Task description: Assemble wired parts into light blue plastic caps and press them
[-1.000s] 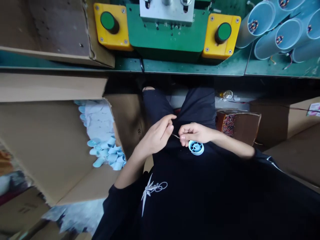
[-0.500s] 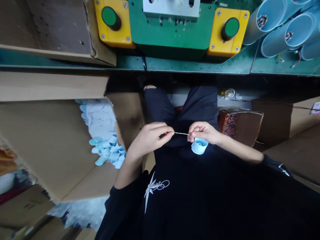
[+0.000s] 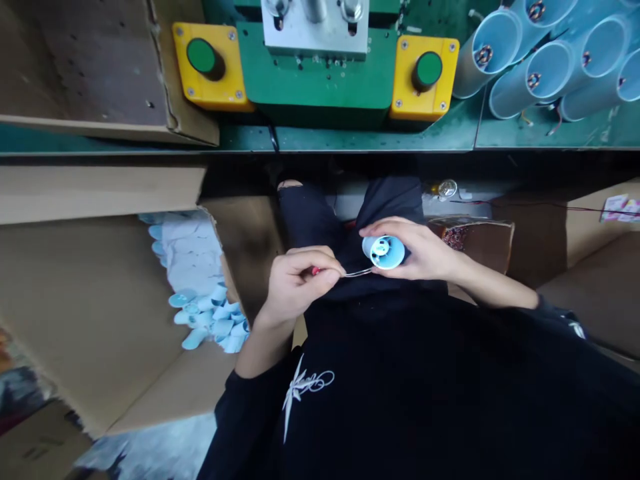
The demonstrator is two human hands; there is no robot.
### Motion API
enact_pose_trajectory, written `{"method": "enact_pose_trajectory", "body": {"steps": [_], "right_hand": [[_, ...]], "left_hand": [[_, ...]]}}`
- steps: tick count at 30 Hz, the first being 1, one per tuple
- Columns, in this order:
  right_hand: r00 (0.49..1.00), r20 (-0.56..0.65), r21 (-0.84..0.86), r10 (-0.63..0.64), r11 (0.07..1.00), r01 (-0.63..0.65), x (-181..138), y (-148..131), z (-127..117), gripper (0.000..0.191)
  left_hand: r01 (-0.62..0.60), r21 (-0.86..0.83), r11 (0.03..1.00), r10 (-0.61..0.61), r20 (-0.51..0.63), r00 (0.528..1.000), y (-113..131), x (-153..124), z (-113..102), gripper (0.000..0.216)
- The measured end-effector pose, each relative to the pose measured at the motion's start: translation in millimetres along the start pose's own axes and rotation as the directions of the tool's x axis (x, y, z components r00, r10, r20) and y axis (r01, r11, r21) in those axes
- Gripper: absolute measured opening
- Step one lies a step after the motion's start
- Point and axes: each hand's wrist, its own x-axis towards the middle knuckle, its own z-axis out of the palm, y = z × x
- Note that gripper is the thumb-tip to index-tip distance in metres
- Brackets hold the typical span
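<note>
Two-handed, pinches thin pale wires in closed fingers of the left hand and, above the lap, holds the blue plastic cup with wider-curved fingers of the right hand, wires lying crosswise toward it.

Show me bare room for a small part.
A shallow strip along the green bench's front edge, between the cardboard box and blue tubes, looks bare except for a black cable. It widens between the right yellow button box and the tubes. Crowded: the tubes' corner, with trailing wires, and around the left hand, right hand and blue cup.
</note>
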Motion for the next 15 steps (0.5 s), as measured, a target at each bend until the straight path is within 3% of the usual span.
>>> {"method": "enact_pose_trajectory", "body": {"steps": [2, 4, 15], "right_hand": [[0.980, -0.093, -0.095, -0.174, 0.982, 0.166, 9, -1, 5, 0.053], [0.961, -0.140, -0.151, -0.239, 0.964, 0.218, 13, 0, 8, 0.056], [0.929, -0.200, -0.251, -0.310, 0.933, 0.258, 16, -1, 16, 0.052]], "left_hand": [[0.000, 0.025, 1.000, -0.001, 0.035, 0.999, 2, 4, 7, 0.012], [-0.019, 0.075, 0.997, 0.016, 0.039, 0.999, 5, 7, 10, 0.011], [-0.089, 0.344, 0.935, 0.108, -0.038, 0.993, 1, 10, 17, 0.013]]}}
